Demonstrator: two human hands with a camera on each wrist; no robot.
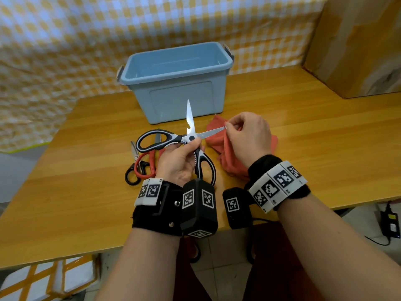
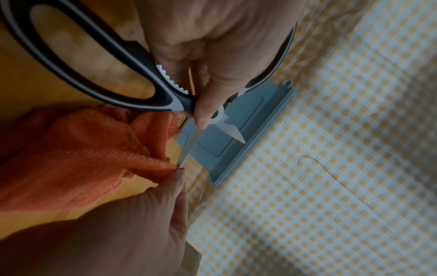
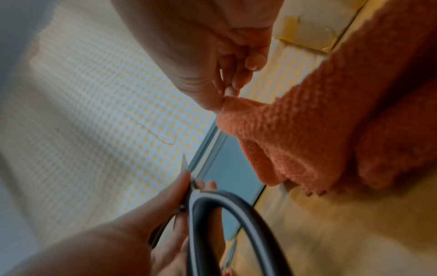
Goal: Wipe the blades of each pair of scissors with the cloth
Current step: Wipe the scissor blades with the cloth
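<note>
My left hand grips black-and-grey kitchen scissors near the pivot, held above the table with the blades spread wide. One blade points away toward the bin, the other points right. My right hand pinches a fold of the orange cloth at the tip of that right-pointing blade. In the left wrist view my thumb lies over the scissors' pivot and the cloth bunches at the blade tip. The right wrist view shows my fingers pinching the cloth.
Two more pairs of scissors lie on the wooden table at the left: a red-handled pair and a black-handled pair. A light blue plastic bin stands behind. A cardboard box stands at the far right.
</note>
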